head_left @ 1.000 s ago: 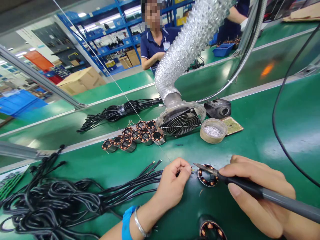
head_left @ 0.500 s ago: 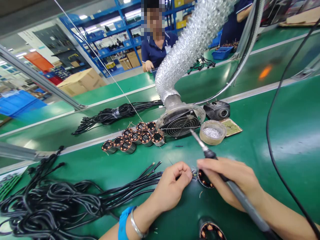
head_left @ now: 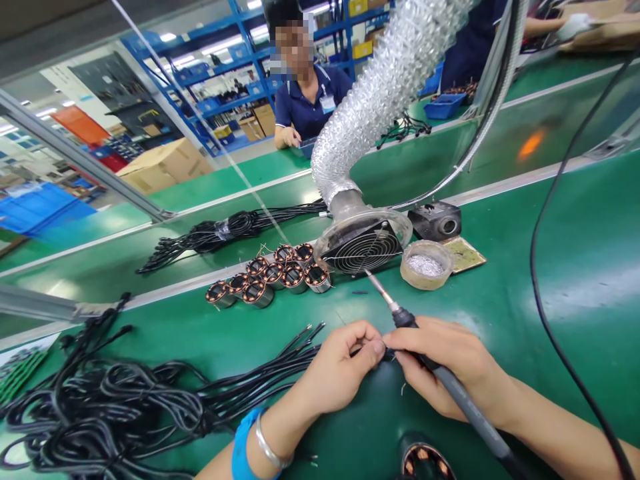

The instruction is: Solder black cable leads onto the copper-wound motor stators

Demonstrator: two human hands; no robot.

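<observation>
My left hand (head_left: 347, 367) is closed in a pinch on a thin wire, mostly covered by its fingers. My right hand (head_left: 453, 360) grips a soldering iron (head_left: 467, 403) like a pen. The iron's metal tip points up and away, just before the fan grille (head_left: 363, 250). Thumb and forefinger of the right hand meet the left fingertips, and a small dark part shows between the hands. A copper-wound stator (head_left: 425, 459) stands at the bottom edge, partly cut off. Black cables (head_left: 280, 363) with stripped ends lie beside my left hand.
Several stators (head_left: 257, 293) stand grouped left of the fume extractor hose (head_left: 350, 153). A round tub of solder bits (head_left: 425, 265) and an iron holder (head_left: 435, 221) sit right of it. Coiled cables (head_left: 125, 407) cover the left. A person (head_left: 310, 100) sits across the bench.
My right hand has moved left to meet my left fingertips, and the iron's tip has swung left with it. The stator between the hands is now hidden. The person opposite has shifted left.
</observation>
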